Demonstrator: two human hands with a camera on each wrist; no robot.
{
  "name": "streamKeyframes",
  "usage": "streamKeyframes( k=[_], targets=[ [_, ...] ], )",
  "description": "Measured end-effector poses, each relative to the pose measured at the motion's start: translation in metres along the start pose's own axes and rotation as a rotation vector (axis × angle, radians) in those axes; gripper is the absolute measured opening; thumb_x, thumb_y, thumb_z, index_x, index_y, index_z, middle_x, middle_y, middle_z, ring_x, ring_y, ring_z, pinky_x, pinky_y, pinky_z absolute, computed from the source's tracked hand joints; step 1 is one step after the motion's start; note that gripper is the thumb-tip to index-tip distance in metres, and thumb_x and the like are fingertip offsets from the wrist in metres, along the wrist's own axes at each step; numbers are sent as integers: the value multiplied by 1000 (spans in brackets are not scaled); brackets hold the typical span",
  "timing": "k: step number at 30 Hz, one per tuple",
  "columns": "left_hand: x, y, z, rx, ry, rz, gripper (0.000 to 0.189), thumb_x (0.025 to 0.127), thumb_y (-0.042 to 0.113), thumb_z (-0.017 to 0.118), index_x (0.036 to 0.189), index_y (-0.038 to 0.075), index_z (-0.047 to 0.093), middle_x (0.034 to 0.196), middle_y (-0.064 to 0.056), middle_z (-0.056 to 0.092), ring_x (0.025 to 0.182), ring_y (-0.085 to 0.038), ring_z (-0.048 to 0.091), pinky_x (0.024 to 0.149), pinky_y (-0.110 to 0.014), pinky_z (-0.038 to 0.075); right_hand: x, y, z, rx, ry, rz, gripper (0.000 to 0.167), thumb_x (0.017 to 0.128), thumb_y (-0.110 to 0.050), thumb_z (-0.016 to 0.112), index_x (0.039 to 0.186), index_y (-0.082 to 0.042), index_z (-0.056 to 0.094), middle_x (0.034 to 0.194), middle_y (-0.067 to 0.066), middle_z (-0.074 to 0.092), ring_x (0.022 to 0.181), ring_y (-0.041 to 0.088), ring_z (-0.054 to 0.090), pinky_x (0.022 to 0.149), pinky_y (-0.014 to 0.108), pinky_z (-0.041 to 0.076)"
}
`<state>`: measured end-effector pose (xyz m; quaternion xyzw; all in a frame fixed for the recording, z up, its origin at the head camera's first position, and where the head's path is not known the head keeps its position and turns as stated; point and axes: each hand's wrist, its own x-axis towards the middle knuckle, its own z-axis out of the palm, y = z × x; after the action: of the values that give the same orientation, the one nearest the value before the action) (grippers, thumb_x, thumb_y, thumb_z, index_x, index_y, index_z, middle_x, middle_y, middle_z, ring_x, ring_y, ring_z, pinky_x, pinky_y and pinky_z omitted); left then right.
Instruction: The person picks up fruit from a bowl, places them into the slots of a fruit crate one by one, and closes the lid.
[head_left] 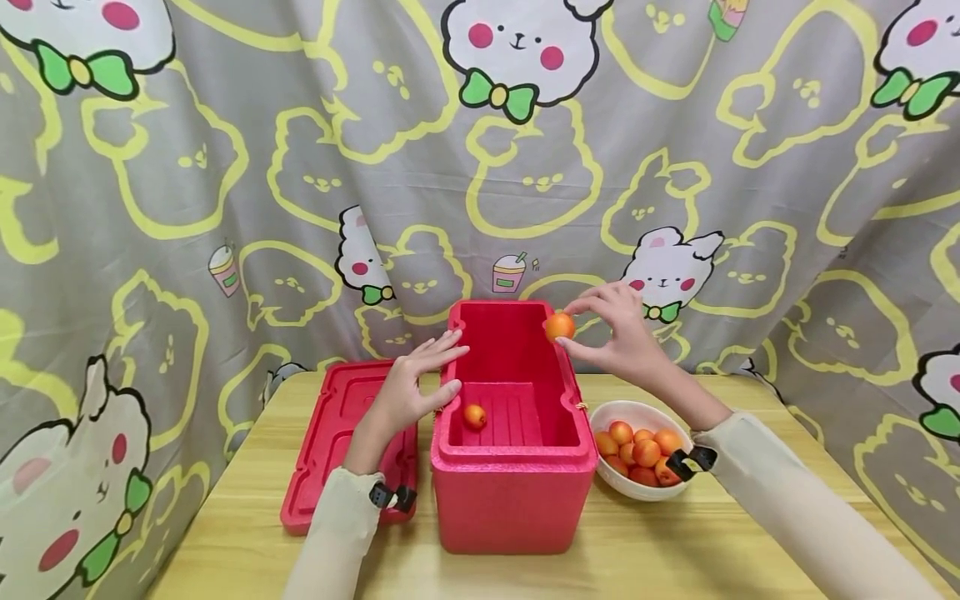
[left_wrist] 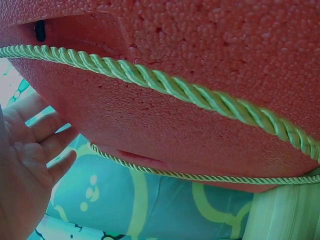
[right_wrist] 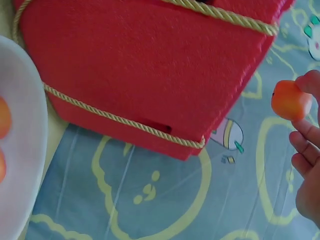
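A red foam box [head_left: 513,508] stands open on the table, gold twisted rope [left_wrist: 200,97] running along its sides. One orange fruit [head_left: 474,416] lies on its floor at the left. My right hand [head_left: 621,333] pinches another orange fruit [head_left: 560,327] between thumb and fingers, at the box's right rim; the right wrist view shows this held fruit [right_wrist: 291,100] too. At the left rim is my left hand [head_left: 411,385], fingers spread and holding nothing. To the right of the box a white bowl [head_left: 641,490] contains several more orange fruits [head_left: 647,452].
The red box lid [head_left: 318,467] lies flat on the wooden table [head_left: 232,533], left of the box and partly under my left forearm. Behind the table hangs a grey curtain [head_left: 420,192] with yellow outlines and white cartoon animals.
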<state>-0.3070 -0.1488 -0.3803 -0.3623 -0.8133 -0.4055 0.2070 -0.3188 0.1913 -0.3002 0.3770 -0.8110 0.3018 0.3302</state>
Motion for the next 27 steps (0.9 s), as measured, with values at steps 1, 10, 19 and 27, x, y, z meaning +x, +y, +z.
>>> streamKeyframes(
  k=[1,10,19,27],
  targets=[
    [0,0,0,0,3,3,54,89,27,70,141,15,63,156,-6,51,150,-26,41,122,-58,32,1,-2,2,1,-12,-8,36,71,-15,91,102,-8,73,105,8,67,104,23,49,98,56,30],
    [0,0,0,-5,0,-1,54,89,27,69,141,15,63,157,-1,50,150,-23,41,123,-56,30,7,-21,13,-45,-137,-72,34,73,-24,89,100,-14,71,106,5,65,109,23,51,101,55,31],
    [0,-1,1,-7,-2,-7,55,88,27,70,141,15,63,156,-1,50,150,-23,41,123,-57,30,9,-31,27,-62,-232,-102,32,75,-24,87,100,-12,71,105,3,65,105,20,50,98,53,32],
    [0,-2,2,9,1,-9,54,88,28,70,141,14,63,156,-5,51,150,-22,42,123,-58,30,13,-32,38,-91,-302,-133,33,74,-28,88,99,-13,71,102,2,66,102,16,51,92,46,37]
  ],
)
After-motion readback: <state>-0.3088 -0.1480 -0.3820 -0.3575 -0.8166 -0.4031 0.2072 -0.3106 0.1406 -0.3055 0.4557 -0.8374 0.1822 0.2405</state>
